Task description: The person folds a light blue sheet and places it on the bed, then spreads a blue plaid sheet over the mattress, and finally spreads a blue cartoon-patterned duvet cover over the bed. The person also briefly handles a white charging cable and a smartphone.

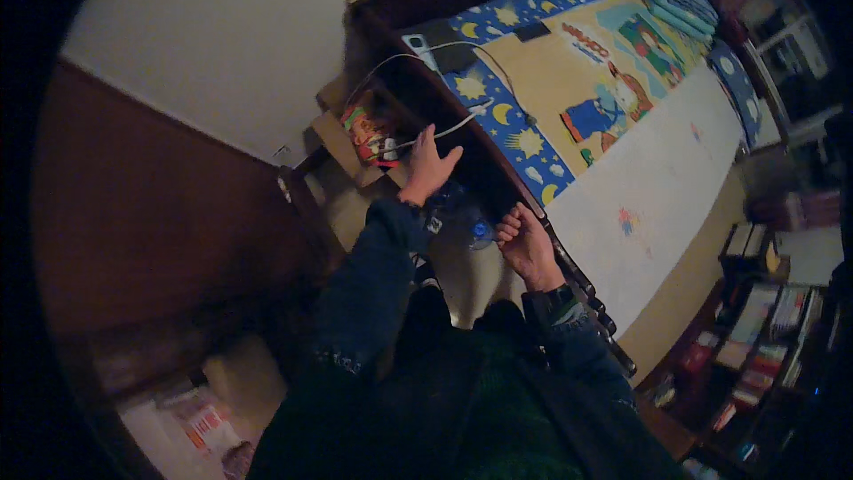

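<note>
My left hand (430, 167) is raised beside the bed's dark wooden end, its thumb and fingers apart. A white cable (453, 127) passes at its fingers; contact is hard to judge. Just beyond that hand, a red printed packet (368, 137) sits in an open cardboard box (336, 143). My right hand (530, 250) is by the bed's rail (493, 147), fingers curled in, with nothing visible in them. Below, between my hands, lie clear plastic bottles, one with a blue cap (480, 230).
A bed with a cartoon-printed sheet (593, 80) stretches to the right. Folded bedding (676, 0) and a blue pillow (736, 93) lie at its far end. A phone-like device (418, 45) rests at the bed's corner. Cluttered shelves (760, 340) stand at lower right.
</note>
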`<state>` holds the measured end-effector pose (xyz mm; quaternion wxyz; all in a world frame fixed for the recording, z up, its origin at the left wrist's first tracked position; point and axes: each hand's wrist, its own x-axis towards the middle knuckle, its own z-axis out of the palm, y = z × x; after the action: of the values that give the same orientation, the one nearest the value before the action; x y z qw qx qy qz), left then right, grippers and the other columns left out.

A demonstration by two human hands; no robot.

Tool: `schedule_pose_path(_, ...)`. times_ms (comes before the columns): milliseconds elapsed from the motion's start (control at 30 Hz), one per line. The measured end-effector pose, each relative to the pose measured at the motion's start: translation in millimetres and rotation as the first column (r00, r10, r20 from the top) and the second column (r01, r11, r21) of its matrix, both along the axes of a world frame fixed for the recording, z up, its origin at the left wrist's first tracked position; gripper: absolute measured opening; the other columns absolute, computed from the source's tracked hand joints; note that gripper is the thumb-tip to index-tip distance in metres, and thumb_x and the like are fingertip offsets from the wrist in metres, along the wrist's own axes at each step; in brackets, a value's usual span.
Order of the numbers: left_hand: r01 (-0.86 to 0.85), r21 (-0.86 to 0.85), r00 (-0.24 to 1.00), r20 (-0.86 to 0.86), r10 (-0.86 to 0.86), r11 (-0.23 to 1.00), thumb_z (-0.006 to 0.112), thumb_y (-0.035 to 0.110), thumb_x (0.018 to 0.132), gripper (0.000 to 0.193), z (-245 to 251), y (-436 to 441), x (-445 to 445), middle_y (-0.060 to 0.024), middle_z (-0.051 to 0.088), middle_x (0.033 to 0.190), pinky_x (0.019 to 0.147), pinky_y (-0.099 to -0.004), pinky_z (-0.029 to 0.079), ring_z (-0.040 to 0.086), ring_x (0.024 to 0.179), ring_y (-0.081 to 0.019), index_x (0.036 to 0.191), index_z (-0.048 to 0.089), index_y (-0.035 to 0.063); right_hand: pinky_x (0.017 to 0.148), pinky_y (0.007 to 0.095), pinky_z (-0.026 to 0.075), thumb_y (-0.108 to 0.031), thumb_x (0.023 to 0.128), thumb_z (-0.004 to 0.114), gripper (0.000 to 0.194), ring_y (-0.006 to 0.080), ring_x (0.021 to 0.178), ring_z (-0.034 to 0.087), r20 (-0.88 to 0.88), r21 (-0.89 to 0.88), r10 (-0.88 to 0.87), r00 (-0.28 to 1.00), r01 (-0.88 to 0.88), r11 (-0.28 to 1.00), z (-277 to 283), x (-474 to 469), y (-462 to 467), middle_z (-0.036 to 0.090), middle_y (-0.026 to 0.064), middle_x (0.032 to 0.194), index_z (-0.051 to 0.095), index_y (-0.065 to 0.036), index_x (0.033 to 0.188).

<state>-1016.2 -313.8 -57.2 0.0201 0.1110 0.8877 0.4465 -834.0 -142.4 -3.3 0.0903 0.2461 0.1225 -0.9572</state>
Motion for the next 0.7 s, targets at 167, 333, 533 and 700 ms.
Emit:
schedule_pose_path(167, 0.263, -0.006, 0.942, 0.217, -0.255, 0.965, 0.067, 0.038, 0.085, 0.043, -18, 23, -50, -0.0176, 0.064, 0.106, 0.082, -0.0433, 0.047, 0.061, 0.097, -0.0335, 0.111, 0.062, 0.0038, 0.069, 0.0242, 0.044, -0.027, 0.097, 0.057, 0.02, 0.0124, 0.074, 0.051, 0.058, 0.052, -0.104, 0.993, 0.101, 0.994, 19, -36, -12, 0.054, 0.0016, 0.081, 0.056, -0.008, 0.092)
schedule_pose_path(333, 0.106, 0.485, 0.948, 0.215, -0.236, 0.868, 0.054, 0.015, 0.097, 0.015, 2, 24, -57, 0.0042, 0.054, 0.076, 0.06, -0.0214, 0.038, 0.046, 0.068, -0.0046, 0.1, 0.064, 0.004, 0.098, 0.0344, 0.045, -0.037, 0.096, 0.056, 0.043, 0.0231, 0.113, 0.054, -0.014, 0.12, -0.092, 0.996, 0.093, 0.988, 10, -91, 9, 0.056, 0.0145, 0.123, 0.052, 0.0, 0.118)
schedule_pose_path(533, 0.09, 0.484, 0.897, 0.341, -0.282, 0.87, 0.053, 0.015, 0.097, 0.02, 48, -23, -75, 0.002, 0.058, 0.088, 0.073, -0.0194, 0.04, 0.05, 0.081, -0.0057, 0.104, 0.064, -0.0001, 0.103, 0.0404, 0.042, -0.043, 0.096, 0.054, 0.055, 0.0283, 0.123, 0.049, -0.11, -0.118, -0.029, 0.994, 0.016, 0.993, -33, -190, 17, 0.049, 0.02, 0.131, 0.043, 0.004, 0.124)
schedule_pose_path(700, 0.169, 0.374, 0.817, 0.464, -0.342, 0.912, 0.053, 0.013, 0.096, 0.02, 69, -82, -87, 0.001, 0.058, 0.088, 0.078, -0.0204, 0.041, 0.052, 0.083, -0.0073, 0.104, 0.064, -0.0015, 0.104, 0.0461, 0.042, -0.035, 0.094, 0.059, 0.055, 0.0329, 0.119, 0.053, -0.205, -0.367, -0.112, 0.972, 0.03, 0.93, -66, -273, 19, 0.051, 0.0257, 0.124, 0.04, 0.009, 0.12)
